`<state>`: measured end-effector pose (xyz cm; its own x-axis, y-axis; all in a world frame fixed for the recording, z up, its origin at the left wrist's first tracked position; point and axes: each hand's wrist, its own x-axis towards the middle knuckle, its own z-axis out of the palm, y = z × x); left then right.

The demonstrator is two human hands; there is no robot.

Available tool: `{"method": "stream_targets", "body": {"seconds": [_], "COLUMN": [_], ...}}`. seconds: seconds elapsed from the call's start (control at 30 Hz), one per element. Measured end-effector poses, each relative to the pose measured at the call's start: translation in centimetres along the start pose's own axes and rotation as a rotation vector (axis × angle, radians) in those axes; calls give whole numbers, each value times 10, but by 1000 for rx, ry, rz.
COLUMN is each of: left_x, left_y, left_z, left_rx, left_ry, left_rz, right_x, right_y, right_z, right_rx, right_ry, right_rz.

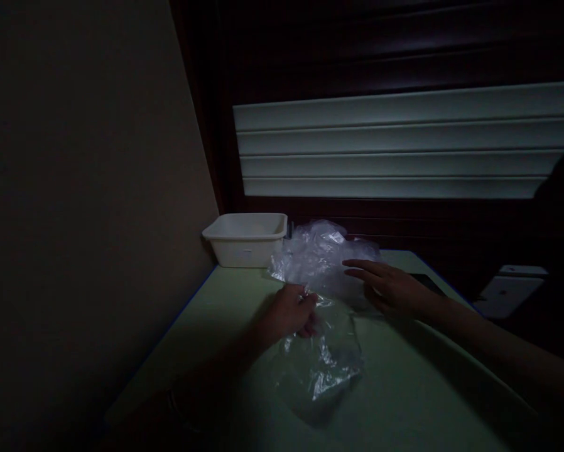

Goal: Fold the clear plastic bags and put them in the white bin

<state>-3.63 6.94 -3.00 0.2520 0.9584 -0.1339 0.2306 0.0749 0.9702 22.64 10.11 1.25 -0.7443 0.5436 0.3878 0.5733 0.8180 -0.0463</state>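
The clear plastic bag (329,364) lies nearest, a thin, glossy, wrinkled film spread on the matte green table (206,326) at centre. The left hand (294,311) reaches in from the lower left, fingers curled closed around the bag's bunched upper end. The right hand (385,285) extends from the right, palm down, fingers straight and spread, gripping nothing, resting against the heap of clear plastic (319,257). Behind stands a white rectangular tub (247,242), smooth and rigid. Pale horizontal slats (404,144) cross the far wall.
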Motion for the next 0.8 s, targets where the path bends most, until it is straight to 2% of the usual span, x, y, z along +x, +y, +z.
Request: {"method": "stream_targets", "body": {"seconds": [0.2, 0.37, 0.47, 0.53, 0.67, 0.8], "left_x": [-11, -13, -13, -13, -17, -23], "left_y": [-2, -6, -8, -9, -5, 7], "left_z": [-3, -9, -6, -3, 2, -1], "left_rx": [37, -32, -100, -146, -222, -229], "left_ry": [-56, -62, -23, -14, -24, -23], "left_rz": [32, 4, -43, -74, -132, -124], "right_x": [15, 13, 1, -5, -13, -18], "right_y": [-12, -16, -27, -35, -39, -26], "right_z": [15, 3, -6, -9, -2, 9], "right_rx": [68, 108, 73, 37, 132, 90], "right_ry": [165, 416, 510, 441, 256, 248], "right_rz": [180, 343, 333, 238, 327, 413]}}
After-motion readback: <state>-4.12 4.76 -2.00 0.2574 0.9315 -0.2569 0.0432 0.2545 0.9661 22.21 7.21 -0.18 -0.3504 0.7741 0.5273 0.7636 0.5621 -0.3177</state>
